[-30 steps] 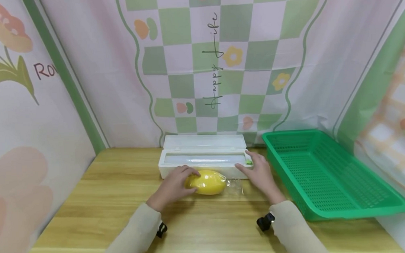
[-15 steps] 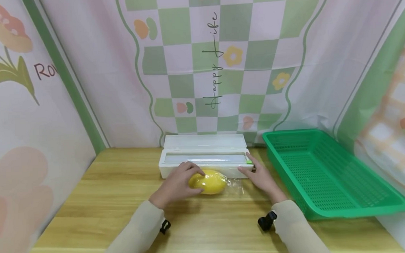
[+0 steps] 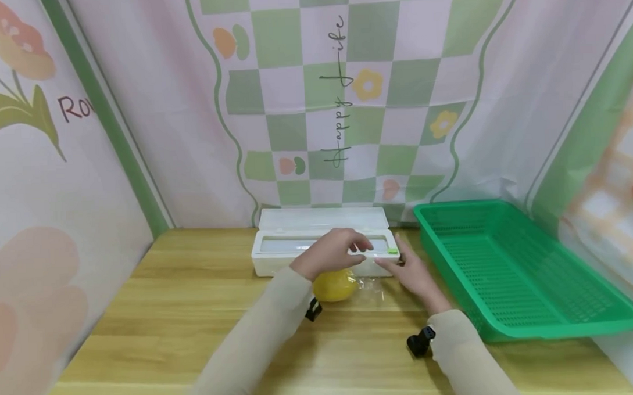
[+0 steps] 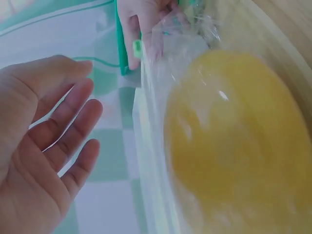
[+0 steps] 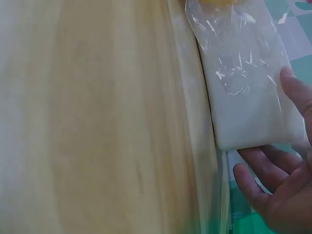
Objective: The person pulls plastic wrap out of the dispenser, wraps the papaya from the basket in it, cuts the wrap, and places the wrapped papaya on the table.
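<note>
A long white cling film dispenser stands on the table with its lid raised at the back. A green slider sits at its right end. My right hand grips that end, thumb on the front side and fingers round the end face. My left hand hangs over the dispenser's front edge, fingers loosely bent and holding nothing. Below its wrist lies a yellow oval fruit wrapped in clear film, partly hidden by the left arm in the head view. In the left wrist view the wrapped fruit fills the right side.
A green plastic basket stands on the right of the wooden table. A loose tail of clear film spreads right of the fruit. Behind the dispenser hangs a checked cloth.
My left hand has let go of the yellow fruit and moved right and up over the dispenser. My right hand stays at the dispenser's right end.
</note>
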The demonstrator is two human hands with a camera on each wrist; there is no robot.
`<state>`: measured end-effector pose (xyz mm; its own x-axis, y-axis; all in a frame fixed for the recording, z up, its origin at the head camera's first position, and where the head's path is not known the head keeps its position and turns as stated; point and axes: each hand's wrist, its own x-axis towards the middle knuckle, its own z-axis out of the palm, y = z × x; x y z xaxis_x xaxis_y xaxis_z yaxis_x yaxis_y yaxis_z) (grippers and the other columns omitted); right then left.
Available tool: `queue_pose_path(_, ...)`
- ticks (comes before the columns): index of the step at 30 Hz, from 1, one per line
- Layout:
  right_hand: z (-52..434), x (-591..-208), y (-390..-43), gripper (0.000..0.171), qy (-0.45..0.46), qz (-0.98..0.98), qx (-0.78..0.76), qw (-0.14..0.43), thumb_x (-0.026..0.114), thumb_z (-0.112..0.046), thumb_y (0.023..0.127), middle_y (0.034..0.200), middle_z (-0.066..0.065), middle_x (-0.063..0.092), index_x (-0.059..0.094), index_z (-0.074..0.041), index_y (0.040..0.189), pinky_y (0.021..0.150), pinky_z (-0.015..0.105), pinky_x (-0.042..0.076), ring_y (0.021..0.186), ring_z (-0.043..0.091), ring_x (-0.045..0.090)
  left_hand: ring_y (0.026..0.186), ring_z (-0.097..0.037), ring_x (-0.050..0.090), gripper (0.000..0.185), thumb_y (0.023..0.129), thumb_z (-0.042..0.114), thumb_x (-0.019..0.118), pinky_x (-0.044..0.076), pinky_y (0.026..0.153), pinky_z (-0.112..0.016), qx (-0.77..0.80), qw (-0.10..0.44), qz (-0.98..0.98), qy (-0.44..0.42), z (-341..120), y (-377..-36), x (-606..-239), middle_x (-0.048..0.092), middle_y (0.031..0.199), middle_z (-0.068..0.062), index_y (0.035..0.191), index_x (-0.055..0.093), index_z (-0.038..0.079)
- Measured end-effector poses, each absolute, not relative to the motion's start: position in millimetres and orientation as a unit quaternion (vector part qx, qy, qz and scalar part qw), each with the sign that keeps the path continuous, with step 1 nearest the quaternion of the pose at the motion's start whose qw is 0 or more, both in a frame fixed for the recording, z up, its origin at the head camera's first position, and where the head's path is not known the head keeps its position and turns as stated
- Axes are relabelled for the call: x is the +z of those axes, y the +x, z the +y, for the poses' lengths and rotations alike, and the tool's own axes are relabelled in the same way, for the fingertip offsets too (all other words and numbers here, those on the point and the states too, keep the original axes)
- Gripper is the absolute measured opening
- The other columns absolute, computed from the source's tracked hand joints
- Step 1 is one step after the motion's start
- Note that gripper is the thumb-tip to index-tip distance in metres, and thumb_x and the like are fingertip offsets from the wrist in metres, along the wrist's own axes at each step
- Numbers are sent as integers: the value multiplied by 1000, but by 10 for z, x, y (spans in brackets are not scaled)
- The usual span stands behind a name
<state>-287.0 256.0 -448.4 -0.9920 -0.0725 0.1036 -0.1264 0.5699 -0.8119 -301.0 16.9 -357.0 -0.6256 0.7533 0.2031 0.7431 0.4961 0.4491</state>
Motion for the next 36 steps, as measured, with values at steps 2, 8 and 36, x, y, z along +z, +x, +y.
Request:
queue_pose_path(2,2577,-4481,-2889,95,67,-884,460,36,65,-50,95,160,24,25,9,-13,162,97,48,48,129,40,48,94,-9,65,24,96,8,67,50,83,-15,264,17,863,431,291,-3074,-3590,72,109,-2,119,72,7)
queue_pose_path(8,2590,-4469,-2909,89,75,-890,448,36,67,-46,95,152,27,39,16,-14,161,83,37,52,117,37,58,92,-6,66,22,96,5,65,49,81,-12,291,15,867,405,578,-3200,-3747,73,106,-2,116,74,6)
queue_pose_path(36,2614,-4475,-2883,67,67,-906,415,58,64,-30,100,145,30,46,33,-12,157,96,53,50,122,45,55,81,-5,62,17,95,37,71,53,68,-18,148,-105,952,248,1095,-3086,-3965,70,93,8,101,79,23)
